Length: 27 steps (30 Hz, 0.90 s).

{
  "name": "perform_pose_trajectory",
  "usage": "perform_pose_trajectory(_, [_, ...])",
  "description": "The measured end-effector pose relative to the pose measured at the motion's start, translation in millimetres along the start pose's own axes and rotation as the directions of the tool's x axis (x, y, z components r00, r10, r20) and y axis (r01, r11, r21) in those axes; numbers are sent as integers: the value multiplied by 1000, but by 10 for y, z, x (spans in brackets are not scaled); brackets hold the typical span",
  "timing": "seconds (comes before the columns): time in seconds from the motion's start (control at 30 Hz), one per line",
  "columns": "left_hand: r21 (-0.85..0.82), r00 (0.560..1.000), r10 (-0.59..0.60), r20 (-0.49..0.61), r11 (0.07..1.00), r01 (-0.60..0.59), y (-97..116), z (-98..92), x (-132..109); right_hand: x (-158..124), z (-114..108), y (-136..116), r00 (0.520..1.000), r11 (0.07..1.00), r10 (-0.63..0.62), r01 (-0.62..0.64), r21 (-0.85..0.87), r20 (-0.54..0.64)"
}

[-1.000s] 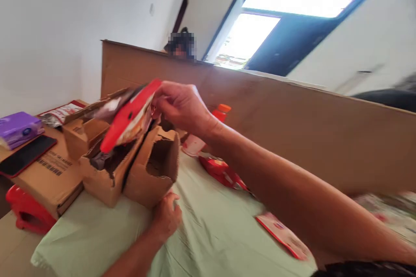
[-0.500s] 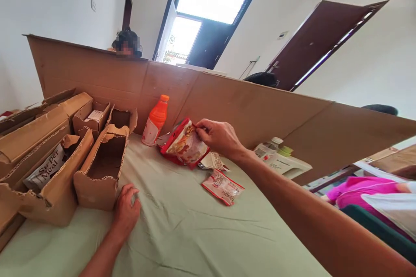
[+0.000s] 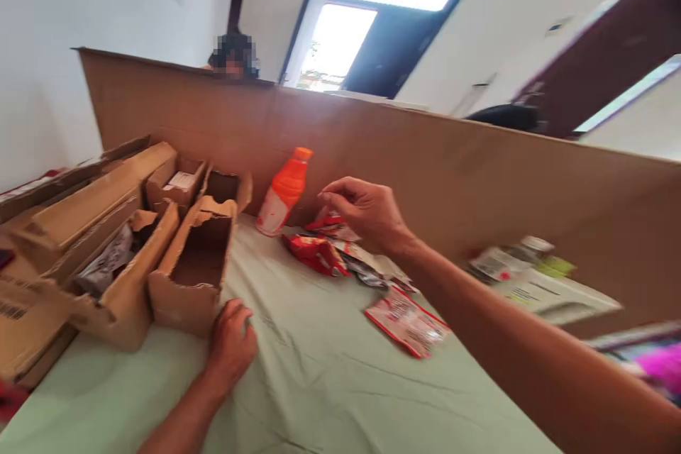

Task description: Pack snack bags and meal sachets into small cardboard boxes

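My right hand point(image 3: 367, 213) is above several snack packets by the cardboard wall. Its fingers are curled into a loose pinch, with nothing visible between them. Below lies a red snack bag point(image 3: 315, 255), with another red packet point(image 3: 325, 221) partly behind my hand. A small red-edged clear packet point(image 3: 407, 323) lies flat under my forearm. Beside the bags, an orange-capped orange bottle point(image 3: 284, 191) stands against the wall. My left hand point(image 3: 233, 340) rests on the green cloth at the front corner of an open cardboard box point(image 3: 184, 301), thumb apart from the loosely bent fingers.
Several narrow cardboard boxes stand at left, one holding a grey wrapper point(image 3: 106, 262). A tall cardboard wall point(image 3: 425, 163) runs along the back of the cloth-covered table point(image 3: 319, 376). White containers point(image 3: 553, 294) are at right. A person point(image 3: 234, 57) is beyond the wall.
My right hand has let go of the red snack bag, which now lies lower on the cloth. The whole view has shifted and blurred slightly; my left hand stays beside the box.
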State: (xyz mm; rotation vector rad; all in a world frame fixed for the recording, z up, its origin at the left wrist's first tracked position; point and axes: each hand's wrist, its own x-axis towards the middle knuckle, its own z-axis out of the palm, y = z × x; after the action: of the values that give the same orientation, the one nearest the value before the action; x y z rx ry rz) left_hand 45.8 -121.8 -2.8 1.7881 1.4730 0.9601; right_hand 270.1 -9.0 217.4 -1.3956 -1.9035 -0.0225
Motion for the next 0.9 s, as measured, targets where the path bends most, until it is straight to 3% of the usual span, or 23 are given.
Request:
perform_pose_trajectory(0.1, [-9,999,-36,15,999,36,37,18,-65,31,200,-567,988,966,-140,123,227,62])
perform_pose_trajectory(0.17, [-21,998,-60,21,998,61,43,30,-91,42,368,-977,946,919,-297,246,308,130])
perform_pose_trajectory(0.23, [-35,997,-76,26,996,77,37,47,-115,48,554,-1382,837,837,-494,386,389,233])
perform_pose_trajectory(0.33, [-54,995,-88,37,994,90,18,91,-152,85,871,-1934,566,709,-705,562,425,427])
perform_pose_trajectory(0.4, [-63,995,-92,49,993,95,4,122,-168,132,1113,-2239,440,688,-693,641,342,571])
perform_pose_trajectory(0.6, [-75,994,-73,84,994,79,-11,130,-176,158,1870,-2776,233,602,-463,791,110,855])
perform_pose_trajectory(0.67, [-71,994,-68,85,995,75,-7,118,-177,120,2033,-2846,202,583,-419,807,92,885])
perform_pose_trajectory(0.73, [-62,994,-74,76,995,79,-8,119,-176,105,2083,-2883,225,585,-409,808,65,884])
perform_pose_trajectory(0.83, [-46,995,-85,58,995,88,-24,139,-156,170,1909,-2875,301,598,-421,802,12,856])
perform_pose_trajectory(0.9, [-35,995,-77,59,996,79,-41,147,-136,263,1647,-2798,398,660,-465,751,10,791])
